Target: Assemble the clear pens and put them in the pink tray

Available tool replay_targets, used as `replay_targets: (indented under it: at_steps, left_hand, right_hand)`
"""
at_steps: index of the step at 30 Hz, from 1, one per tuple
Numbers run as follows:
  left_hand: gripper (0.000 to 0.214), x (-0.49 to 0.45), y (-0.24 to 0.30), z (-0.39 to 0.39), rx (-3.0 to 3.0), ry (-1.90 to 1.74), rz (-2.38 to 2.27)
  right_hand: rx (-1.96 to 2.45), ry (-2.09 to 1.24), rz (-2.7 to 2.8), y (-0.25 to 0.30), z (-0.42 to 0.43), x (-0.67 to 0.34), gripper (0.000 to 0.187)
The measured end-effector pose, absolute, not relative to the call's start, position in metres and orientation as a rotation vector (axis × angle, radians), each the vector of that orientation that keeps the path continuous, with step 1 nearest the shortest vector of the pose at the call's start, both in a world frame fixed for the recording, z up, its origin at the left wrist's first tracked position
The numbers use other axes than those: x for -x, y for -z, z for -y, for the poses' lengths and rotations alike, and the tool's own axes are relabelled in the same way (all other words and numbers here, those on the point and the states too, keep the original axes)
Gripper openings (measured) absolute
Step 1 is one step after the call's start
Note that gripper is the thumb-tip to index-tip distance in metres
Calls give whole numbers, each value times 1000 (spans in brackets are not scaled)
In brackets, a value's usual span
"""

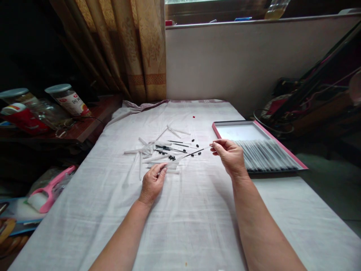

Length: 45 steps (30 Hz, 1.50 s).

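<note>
My left hand (153,181) pinches a clear pen barrel (176,161) that slants up to the right. In the fingertips of my right hand (229,154) is the pale end of a thin pen refill (194,153), black along its middle. The refill's far end meets the mouth of the barrel; whether it is inside, I cannot tell. Behind my left hand lie loose clear barrels (141,165), several black refills (163,147) and small black caps (172,157). Just right of my right hand, a pink-edged box (216,130) holds a row of pens (267,155).
A white cloth (180,226) covers the table. One tiny red piece (193,116) lies toward the back. To the left are a wooden cabinet (84,130) with jars and a pink-handled tool (49,192). A patterned curtain (152,49) hangs behind.
</note>
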<state>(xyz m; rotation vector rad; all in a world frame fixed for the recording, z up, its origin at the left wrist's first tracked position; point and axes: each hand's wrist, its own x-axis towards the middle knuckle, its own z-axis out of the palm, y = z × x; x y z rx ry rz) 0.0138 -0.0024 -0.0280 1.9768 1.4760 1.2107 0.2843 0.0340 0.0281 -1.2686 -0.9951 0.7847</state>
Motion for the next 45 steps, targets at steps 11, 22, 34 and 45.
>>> replay_targets:
  at_steps: [11,22,34,45]
  left_hand:
    - [24,-14,26,3,-1964,-1194,-1477]
    - [23,-16,26,5,-2007,-1168,-1452]
    - [24,-16,25,8,-1905,-1090,-1426]
    - [20,-18,22,8,-1944,-1088,-1435]
  right_hand:
    - [1264,-763,1005,-34,-33,-282,26]
    - [1270,-876,1075,-31,-30,-265,29]
    - [1561,-507,1411,12,-40,-269,28]
    - [1949,-95,1864,18,-37,-267,19]
